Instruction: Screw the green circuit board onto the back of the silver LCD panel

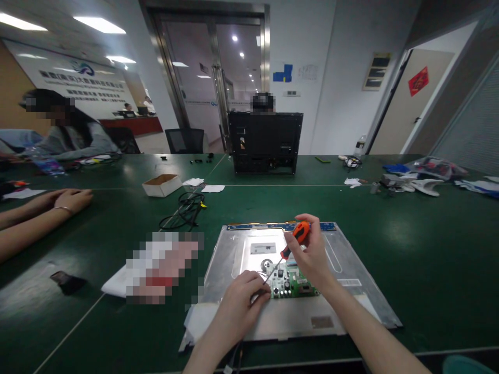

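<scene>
My right hand grips an orange-and-black screwdriver, its thin shaft slanting down to the left. The shaft's tip is near the fingertips of my left hand, by the left edge of a green circuit board. The left fingers are pinched together; what they hold is hidden. Under both hands lies a flat silver metal panel, with a blue circuit strip along its far edge. Dark cables come out below my left wrist.
Left of the panel are a blurred white-and-red packet, black cables and an open box. A black monitor housing stands across the green table. Another person's hands rest at the left. Plastic bags lie at far right.
</scene>
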Action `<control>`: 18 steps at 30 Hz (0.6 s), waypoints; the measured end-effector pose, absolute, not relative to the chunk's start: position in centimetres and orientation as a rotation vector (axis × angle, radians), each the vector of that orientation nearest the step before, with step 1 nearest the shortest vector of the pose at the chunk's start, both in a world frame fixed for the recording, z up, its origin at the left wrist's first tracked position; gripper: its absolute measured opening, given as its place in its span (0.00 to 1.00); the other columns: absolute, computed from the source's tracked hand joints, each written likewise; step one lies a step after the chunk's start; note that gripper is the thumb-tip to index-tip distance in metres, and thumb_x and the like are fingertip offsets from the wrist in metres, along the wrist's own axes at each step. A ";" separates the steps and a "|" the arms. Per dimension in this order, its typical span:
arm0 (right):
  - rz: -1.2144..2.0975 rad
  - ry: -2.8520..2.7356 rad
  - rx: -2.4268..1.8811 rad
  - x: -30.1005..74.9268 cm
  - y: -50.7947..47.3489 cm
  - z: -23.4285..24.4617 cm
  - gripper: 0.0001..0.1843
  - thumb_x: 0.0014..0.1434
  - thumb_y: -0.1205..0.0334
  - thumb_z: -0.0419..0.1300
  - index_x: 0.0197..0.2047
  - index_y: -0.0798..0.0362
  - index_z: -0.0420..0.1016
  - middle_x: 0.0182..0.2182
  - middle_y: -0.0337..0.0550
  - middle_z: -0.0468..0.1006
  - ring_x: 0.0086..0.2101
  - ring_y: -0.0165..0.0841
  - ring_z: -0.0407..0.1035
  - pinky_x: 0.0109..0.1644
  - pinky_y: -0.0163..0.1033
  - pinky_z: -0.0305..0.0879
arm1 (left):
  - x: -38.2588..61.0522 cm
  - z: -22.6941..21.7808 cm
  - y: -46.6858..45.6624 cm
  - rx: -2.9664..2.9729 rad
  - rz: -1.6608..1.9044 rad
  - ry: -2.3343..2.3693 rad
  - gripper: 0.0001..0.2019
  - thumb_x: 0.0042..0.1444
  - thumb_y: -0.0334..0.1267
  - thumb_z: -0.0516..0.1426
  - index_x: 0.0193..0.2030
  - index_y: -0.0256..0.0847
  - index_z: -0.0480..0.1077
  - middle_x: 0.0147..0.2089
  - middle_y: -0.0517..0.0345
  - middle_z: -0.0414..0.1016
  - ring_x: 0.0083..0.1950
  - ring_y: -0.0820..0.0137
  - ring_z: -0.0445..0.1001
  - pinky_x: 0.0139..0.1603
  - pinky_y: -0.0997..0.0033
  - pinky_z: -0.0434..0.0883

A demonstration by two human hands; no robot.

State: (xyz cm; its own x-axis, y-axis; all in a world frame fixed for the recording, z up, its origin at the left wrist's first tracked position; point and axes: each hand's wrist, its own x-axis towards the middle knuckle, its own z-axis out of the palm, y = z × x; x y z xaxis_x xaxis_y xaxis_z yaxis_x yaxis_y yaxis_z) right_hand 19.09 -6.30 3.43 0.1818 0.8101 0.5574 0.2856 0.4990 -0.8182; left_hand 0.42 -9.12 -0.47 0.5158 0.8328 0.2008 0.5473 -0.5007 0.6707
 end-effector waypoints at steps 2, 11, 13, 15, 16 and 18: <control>0.406 -1.441 -1.035 19.1 -6.6 3.5 0.17 0.58 0.55 0.59 0.47 0.49 0.58 0.21 0.28 0.63 0.18 0.27 0.64 0.22 0.32 0.60 | 0.4 -0.4 -9.1 2.210 0.691 1.134 0.07 0.55 0.27 0.55 0.31 0.41 0.72 0.36 0.53 0.74 0.42 0.62 0.72 0.41 0.67 0.66; 0.037 -1.692 -0.862 18.7 -7.7 3.6 0.11 0.63 0.59 0.51 0.48 0.49 0.58 0.20 0.29 0.62 0.17 0.27 0.58 0.22 0.32 0.57 | 0.5 -0.4 -9.1 2.205 0.670 1.161 0.04 0.53 0.28 0.57 0.31 0.41 0.72 0.37 0.53 0.75 0.42 0.61 0.72 0.43 0.65 0.66; 0.006 -1.720 -0.858 18.7 -7.8 3.5 0.11 0.63 0.59 0.51 0.49 0.49 0.58 0.22 0.31 0.64 0.18 0.27 0.58 0.23 0.33 0.58 | 0.5 -0.4 -9.1 2.208 0.660 1.157 0.05 0.53 0.28 0.57 0.31 0.41 0.73 0.36 0.54 0.75 0.42 0.61 0.71 0.43 0.65 0.65; -0.010 -1.734 -0.854 18.7 -7.8 3.4 0.12 0.63 0.60 0.50 0.49 0.50 0.57 0.23 0.31 0.64 0.19 0.27 0.58 0.24 0.33 0.59 | 0.4 -0.3 -9.2 2.200 0.660 1.151 0.06 0.53 0.28 0.57 0.32 0.42 0.73 0.37 0.55 0.75 0.42 0.61 0.71 0.43 0.65 0.65; -0.017 -1.735 -0.846 18.8 -7.8 3.4 0.12 0.63 0.60 0.50 0.49 0.50 0.58 0.23 0.31 0.64 0.19 0.27 0.58 0.24 0.33 0.58 | 0.4 -0.3 -9.3 2.195 0.663 1.149 0.06 0.52 0.27 0.57 0.32 0.42 0.73 0.37 0.55 0.75 0.42 0.61 0.71 0.43 0.65 0.65; -0.028 -1.736 -0.826 18.8 -7.8 3.4 0.12 0.63 0.61 0.51 0.50 0.51 0.58 0.22 0.31 0.64 0.18 0.27 0.58 0.23 0.33 0.58 | 0.4 -0.1 -9.4 2.185 0.671 1.147 0.06 0.52 0.27 0.57 0.32 0.42 0.73 0.37 0.55 0.74 0.43 0.61 0.71 0.43 0.65 0.65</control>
